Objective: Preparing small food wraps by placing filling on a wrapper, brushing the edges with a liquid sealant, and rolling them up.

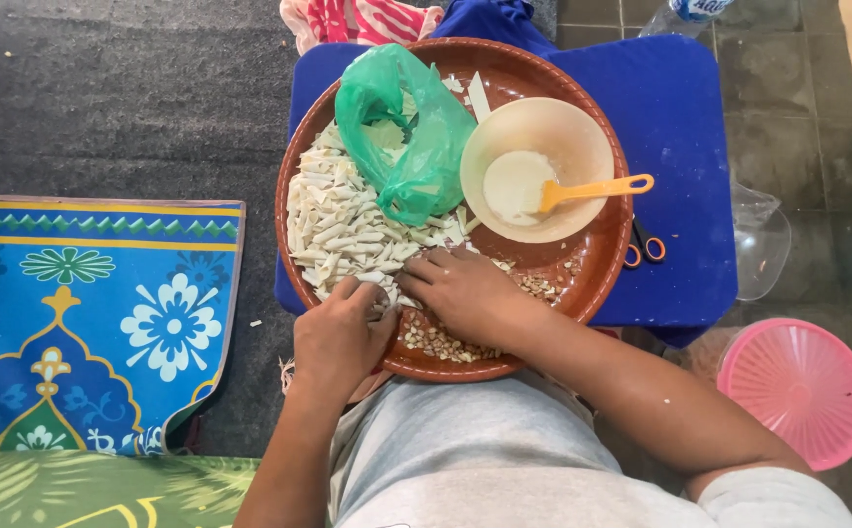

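A round brown tray (602, 269) rests on a blue cushion (680, 117). On its left side lies a heap of small folded white dough pieces (333, 220). My left hand (338, 337) and my right hand (465, 293) meet at the near edge of that heap, fingers curled around one piece; what they pinch is mostly hidden. Peanuts (440, 342) are spread under my right hand. A green plastic bag (408, 132) lies on the heap. A beige bowl (538, 171) of white paste holds an orange spatula (597, 188).
Orange-handled scissors (641, 249) peek out beside the tray. A pink plastic lid (797, 386) lies at the right, a clear plastic container (760, 240) above it. A blue flowered mat (84, 323) covers the floor at left. Red-and-white cloth (357, 20) sits beyond the tray.
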